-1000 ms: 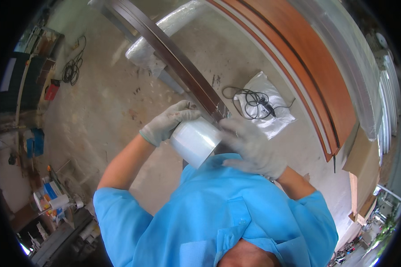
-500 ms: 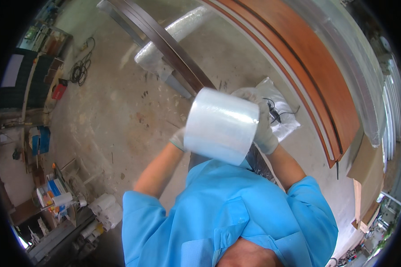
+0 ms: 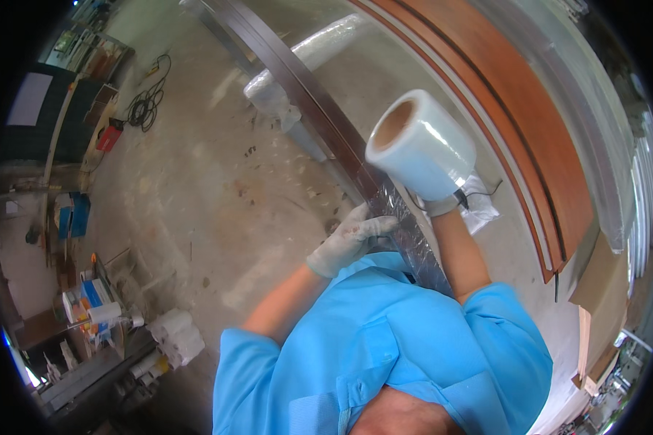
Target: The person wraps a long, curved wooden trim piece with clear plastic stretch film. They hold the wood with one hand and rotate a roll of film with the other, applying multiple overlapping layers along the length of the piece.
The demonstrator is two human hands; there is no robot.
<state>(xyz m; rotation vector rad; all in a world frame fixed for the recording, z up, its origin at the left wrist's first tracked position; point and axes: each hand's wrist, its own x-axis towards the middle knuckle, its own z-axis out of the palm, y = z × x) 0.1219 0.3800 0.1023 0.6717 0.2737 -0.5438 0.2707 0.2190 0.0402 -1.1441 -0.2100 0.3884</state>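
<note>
One red box (image 3: 109, 136) stands off to the left, with a black cable (image 3: 144, 110) coiled just beside it. Some white rolls (image 3: 174, 337) lie clustered nearer the person. The gloved left hand (image 3: 350, 241) is closed around the dark beam (image 3: 334, 134) at its left edge, thumb on top, beside film clinging to the near part. Tilted above the beam's right side is the film roll (image 3: 432, 148), brown core facing left. It hides most of the right hand (image 3: 442, 206); I can't tell how its fingers grip. Farther right stand orange panels (image 3: 511, 119).
</note>
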